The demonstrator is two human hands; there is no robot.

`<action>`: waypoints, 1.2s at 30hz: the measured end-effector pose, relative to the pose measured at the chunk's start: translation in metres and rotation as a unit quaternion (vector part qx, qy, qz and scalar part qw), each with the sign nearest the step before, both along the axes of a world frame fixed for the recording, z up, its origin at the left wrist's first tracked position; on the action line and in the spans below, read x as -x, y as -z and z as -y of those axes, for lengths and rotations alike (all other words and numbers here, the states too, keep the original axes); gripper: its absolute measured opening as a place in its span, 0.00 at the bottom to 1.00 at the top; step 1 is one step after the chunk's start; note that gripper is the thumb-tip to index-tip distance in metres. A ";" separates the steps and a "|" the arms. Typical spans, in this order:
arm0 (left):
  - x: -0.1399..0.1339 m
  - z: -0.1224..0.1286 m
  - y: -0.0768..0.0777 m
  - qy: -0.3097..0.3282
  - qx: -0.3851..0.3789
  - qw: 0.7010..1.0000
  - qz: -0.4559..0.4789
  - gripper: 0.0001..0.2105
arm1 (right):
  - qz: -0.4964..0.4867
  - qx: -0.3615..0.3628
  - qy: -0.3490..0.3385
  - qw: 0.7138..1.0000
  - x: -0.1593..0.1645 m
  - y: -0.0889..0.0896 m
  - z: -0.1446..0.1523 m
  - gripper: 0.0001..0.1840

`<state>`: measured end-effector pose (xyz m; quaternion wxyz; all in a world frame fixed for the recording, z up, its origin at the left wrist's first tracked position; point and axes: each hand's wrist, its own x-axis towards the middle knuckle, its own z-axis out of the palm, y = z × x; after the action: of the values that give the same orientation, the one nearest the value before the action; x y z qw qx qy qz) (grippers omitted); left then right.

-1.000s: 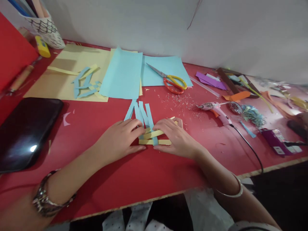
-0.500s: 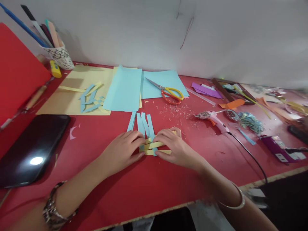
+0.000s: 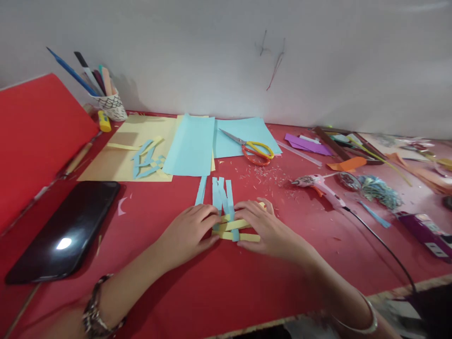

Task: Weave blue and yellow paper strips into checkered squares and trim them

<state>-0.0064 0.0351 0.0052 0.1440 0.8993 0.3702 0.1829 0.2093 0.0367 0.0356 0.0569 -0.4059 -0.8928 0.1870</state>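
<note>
Blue paper strips [image 3: 230, 197] stand lengthwise on the red table, crossed near their lower ends by yellow paper strips [image 3: 231, 225], partly woven over and under. At the left edge of this weave my left hand [image 3: 192, 230] bends its fingers and thumb around the strips' ends. My right hand [image 3: 263, 228] curls over the right side, its thumb low near the bottom yellow strip and its fingers on the upper ones. Both palms hide part of the weave. Another blue strip [image 3: 201, 190] pokes out beyond my left fingers.
Scissors [image 3: 249, 145] lie on blue paper sheets [image 3: 190, 148] at the back. Cut strips [image 3: 146, 157] rest on a cream sheet [image 3: 102, 165]. A black phone [image 3: 63, 233] is at left, below a pen cup [image 3: 111, 106]. A corded glue gun [image 3: 321, 186] lies at right.
The camera view has tilted up and turned slightly left, so everything sits lower and further right. Both hands keep nearly the same hold on the strips.
</note>
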 end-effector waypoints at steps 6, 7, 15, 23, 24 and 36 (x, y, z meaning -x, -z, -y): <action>0.001 0.000 0.001 0.000 -0.006 1.000 0.007 0.09 | -0.007 0.003 -0.005 1.000 0.001 0.000 -0.002 0.11; 0.001 -0.001 0.002 0.001 -0.008 1.000 0.008 0.10 | -0.007 0.006 -0.005 1.000 0.001 0.000 -0.002 0.11; 0.002 -0.001 0.001 0.006 -0.004 1.000 -0.002 0.12 | -0.014 0.015 -0.008 1.000 0.002 0.001 -0.003 0.10; 0.006 -0.004 -0.002 0.007 0.002 1.000 -0.021 0.10 | -0.031 0.026 -0.001 0.999 0.002 0.004 -0.002 0.13; 0.006 -0.004 -0.001 0.010 0.001 1.000 -0.020 0.09 | -0.040 0.021 0.007 0.999 0.002 0.004 -0.001 0.14; 0.008 -0.004 0.002 0.019 -0.005 1.000 -0.024 0.05 | -0.014 -0.024 0.068 0.997 0.006 0.008 0.001 0.05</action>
<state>-0.0144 0.0395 0.0029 0.1336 0.9113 0.3550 0.1602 0.2032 0.0360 0.0277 0.0918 -0.4614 -0.8665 0.1670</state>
